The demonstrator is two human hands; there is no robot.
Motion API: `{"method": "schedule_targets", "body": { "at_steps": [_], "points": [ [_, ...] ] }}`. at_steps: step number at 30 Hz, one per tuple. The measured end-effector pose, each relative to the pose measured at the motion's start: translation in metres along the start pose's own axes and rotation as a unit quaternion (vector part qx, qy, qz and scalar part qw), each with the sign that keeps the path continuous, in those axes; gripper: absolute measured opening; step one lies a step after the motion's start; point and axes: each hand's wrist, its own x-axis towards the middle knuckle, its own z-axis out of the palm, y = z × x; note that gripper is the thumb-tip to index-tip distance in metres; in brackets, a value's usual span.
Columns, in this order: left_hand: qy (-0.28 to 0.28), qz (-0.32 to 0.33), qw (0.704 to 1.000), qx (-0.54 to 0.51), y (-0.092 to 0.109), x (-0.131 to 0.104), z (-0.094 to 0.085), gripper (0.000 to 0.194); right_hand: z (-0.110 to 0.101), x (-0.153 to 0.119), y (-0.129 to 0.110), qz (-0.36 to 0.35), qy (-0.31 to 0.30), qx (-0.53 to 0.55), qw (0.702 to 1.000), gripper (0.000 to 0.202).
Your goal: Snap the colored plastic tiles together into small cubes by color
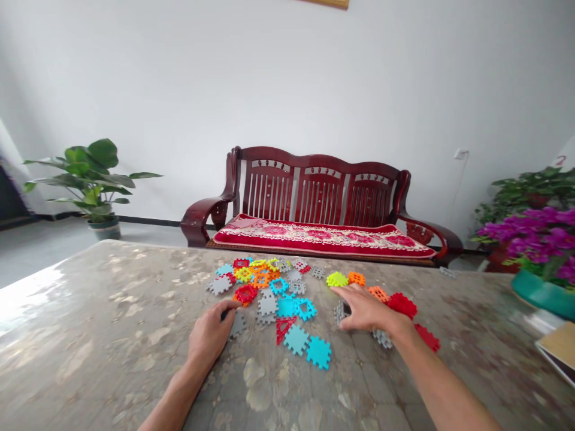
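Observation:
Interlocking plastic tiles with toothed edges lie spread over the table. My left hand (211, 332) rests at their left side, fingers curled inward and partly hidden. Right beside its fingertips is a grey tile (238, 325); whether the hand grips anything is unclear. My right hand (366, 308) reaches in with thumb and forefinger apart, around a grey tile (339, 312) on the table. Just past its forefinger sits a yellow-green tile (336, 279). Under the right wrist another grey tile (383, 339) shows in part, near a red tile (402, 304). Between the hands lie light blue tiles (318, 352) and a red triangular frame (284, 329).
The table (112, 359) has a glossy patterned cover. Beyond it stands a wooden bench (318, 179) with a red cushion (323, 236). A teal flowerpot (541, 293) with purple flowers and a box-like object (561, 347) are at the right. A potted plant (96, 173) stands at the left.

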Motion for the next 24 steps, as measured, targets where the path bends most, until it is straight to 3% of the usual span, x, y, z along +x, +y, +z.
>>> {"method": "schedule_targets", "body": {
  "at_steps": [4,6,13,19,24],
  "points": [
    [-0.010,0.005,1.000,-0.001,-0.001,0.000,0.002,0.030,-0.009,0.033,-0.009,0.005,0.068,-0.008,0.998,0.058],
    [-0.010,0.009,1.000,-0.004,0.000,0.000,0.002,0.030,-0.009,0.056,-0.014,0.026,0.085,-0.043,0.995,0.053],
    [0.003,-0.005,1.000,-0.025,-0.001,0.001,0.001,0.028,0.008,0.121,-0.024,0.102,0.043,-0.094,0.989,0.040],
    [0.008,-0.005,0.999,-0.038,-0.002,0.001,0.003,0.027,0.021,0.131,-0.027,0.097,0.038,-0.093,0.990,0.028],
    [0.007,-0.014,0.999,-0.036,-0.001,0.000,0.002,0.027,0.013,0.123,-0.026,0.081,0.052,-0.032,0.995,0.033]
  ]
}}
